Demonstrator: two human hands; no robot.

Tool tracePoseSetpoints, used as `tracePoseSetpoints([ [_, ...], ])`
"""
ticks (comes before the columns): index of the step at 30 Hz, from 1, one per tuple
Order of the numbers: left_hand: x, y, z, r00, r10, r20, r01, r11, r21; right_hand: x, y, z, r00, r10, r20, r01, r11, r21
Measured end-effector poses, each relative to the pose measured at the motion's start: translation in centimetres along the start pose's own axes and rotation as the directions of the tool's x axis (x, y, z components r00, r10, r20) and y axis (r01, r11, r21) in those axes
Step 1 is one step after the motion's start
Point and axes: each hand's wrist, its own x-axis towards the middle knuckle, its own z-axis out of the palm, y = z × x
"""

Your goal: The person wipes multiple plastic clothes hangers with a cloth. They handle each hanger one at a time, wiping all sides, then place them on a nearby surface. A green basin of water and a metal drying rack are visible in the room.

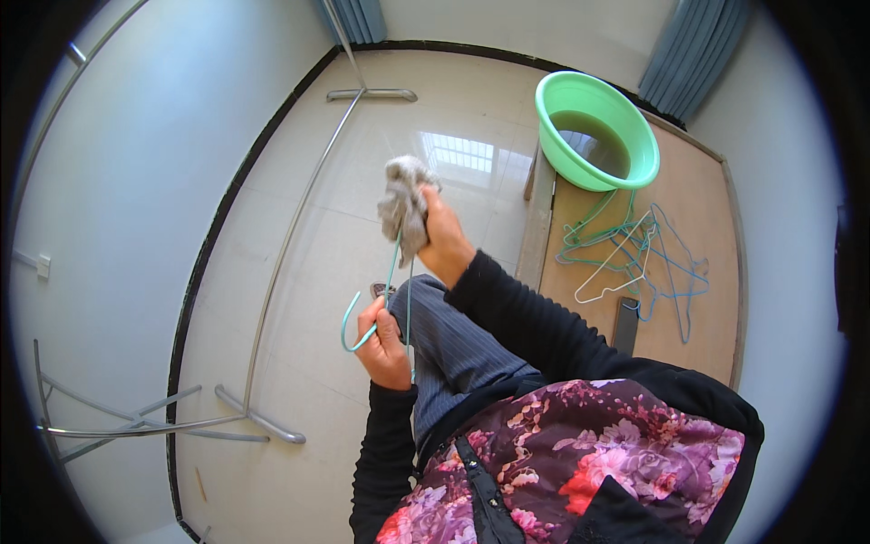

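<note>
Near the neck of a pale turquoise clothes hanger (pixel 393 262), my left hand (pixel 382 347) grips the wire, and the hook curls out to the left of my fingers. My right hand (pixel 445 234) clutches a crumpled grey-beige cloth (pixel 406 204), which is bunched around the far part of the same hanger. That covered part is hidden under the cloth. Both hands are held above the tiled floor, just ahead of my knee.
A light green plastic basin (pixel 598 178) of murky water stands on a wooden board surface (pixel 707 170) at right. Several tangled hangers (pixel 639 251) and a dark oblong object (pixel 625 326) lie on it. A metal garment rack (pixel 292 234) stands at left beside the wall.
</note>
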Motion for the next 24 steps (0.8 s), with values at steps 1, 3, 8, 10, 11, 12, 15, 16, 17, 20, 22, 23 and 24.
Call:
tracePoseSetpoints([
  [1,0.3,-0.1,0.1,1.0,-0.022,-0.017,0.022,1.0,0.004,-1.0,1.5,-0.1,0.998,0.055,0.01,-0.055,0.998,-0.034],
  [3,1.8,0.4,0.5,0.992,-0.073,-0.099,0.076,0.997,0.027,-4.7,3.5,1.9,0.988,0.151,0.022,-0.142,0.964,-0.225],
  [8,2.4,0.2,-0.8,0.992,-0.111,-0.053,0.11,0.993,-0.033,-4.4,3.9,1.6,0.999,0.022,0.036,-0.01,0.955,-0.297],
  [10,1.3,0.4,-1.6,0.999,-0.026,-0.027,0.025,0.999,-0.024,-1.7,1.4,1.8,0.992,-0.109,0.063,0.12,0.97,-0.209],
  [11,0.6,0.4,-1.8,1.0,0.018,-0.011,-0.018,0.999,-0.027,-0.5,-0.5,1.7,0.989,-0.102,0.105,0.115,0.985,-0.128],
  [12,0.1,0.3,-1.7,1.0,0.028,0.007,-0.028,1.0,-0.012,-0.1,-1.4,1.9,0.999,-0.049,0.025,0.051,0.995,-0.085],
  [15,0.3,-0.2,-0.7,0.997,-0.003,-0.072,0.0,0.999,-0.047,0.1,-0.2,1.4,0.991,-0.13,-0.013,0.128,0.987,-0.099],
  [16,0.9,-0.1,-0.2,0.996,-0.05,-0.078,0.044,0.996,-0.081,-0.7,0.6,0.7,0.992,-0.106,0.074,0.12,0.966,-0.23],
  [17,1.8,0.2,0.1,0.989,-0.11,-0.102,0.098,0.989,-0.114,-2.4,2.0,1.4,0.998,-0.05,0.037,0.059,0.949,-0.311],
  [20,3.5,0.3,0.7,0.95,-0.27,-0.156,0.22,0.935,-0.278,-5.4,4.5,1.7,0.988,-0.029,0.155,0.107,0.846,-0.522],
  [22,4.1,0.5,0.1,0.931,-0.326,-0.165,0.248,0.896,-0.369,-6.2,4.1,1.9,0.983,-0.043,0.18,0.152,0.741,-0.654],
  [23,4.5,0.6,-0.2,0.92,-0.354,-0.168,0.26,0.873,-0.413,-6.6,4.3,1.7,0.97,-0.064,0.235,0.214,0.684,-0.697],
  [24,5.2,0.5,-0.4,0.903,-0.375,-0.212,0.239,0.846,-0.476,-7.1,4.3,1.5,0.953,-0.081,0.293,0.279,0.616,-0.737],
])
